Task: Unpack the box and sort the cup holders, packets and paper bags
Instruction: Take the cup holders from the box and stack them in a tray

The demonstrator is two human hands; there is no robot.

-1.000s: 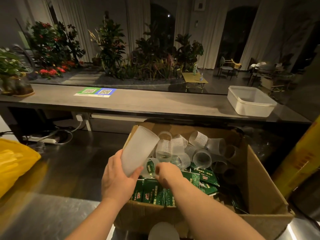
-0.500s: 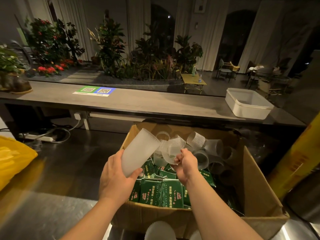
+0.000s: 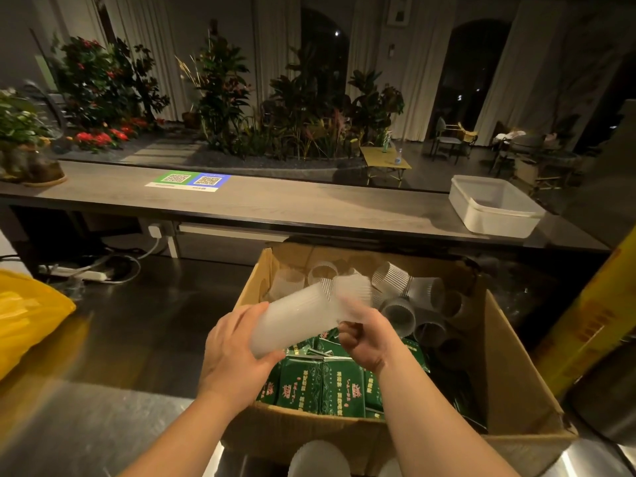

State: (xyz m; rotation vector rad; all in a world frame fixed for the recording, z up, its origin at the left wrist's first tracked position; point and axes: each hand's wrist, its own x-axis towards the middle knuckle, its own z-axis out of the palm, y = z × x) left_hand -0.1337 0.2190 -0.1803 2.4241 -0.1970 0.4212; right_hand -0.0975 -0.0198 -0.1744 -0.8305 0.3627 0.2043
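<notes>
Together, left hand [image 3: 234,352] and right hand [image 3: 368,342] grip one cup-holder stack [image 3: 296,318].

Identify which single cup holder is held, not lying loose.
The blurred cup holder that the right hand holds against the stack in the left hand; the rest lie loose in the box.

A café or shop is suggested. A QR-code sign [image 3: 187,180] is laid on a counter [image 3: 309,204] beyond the left hand [image 3: 234,352]. Planting [image 3: 303,108] and seating [image 3: 447,139] are seen farther off.
</notes>
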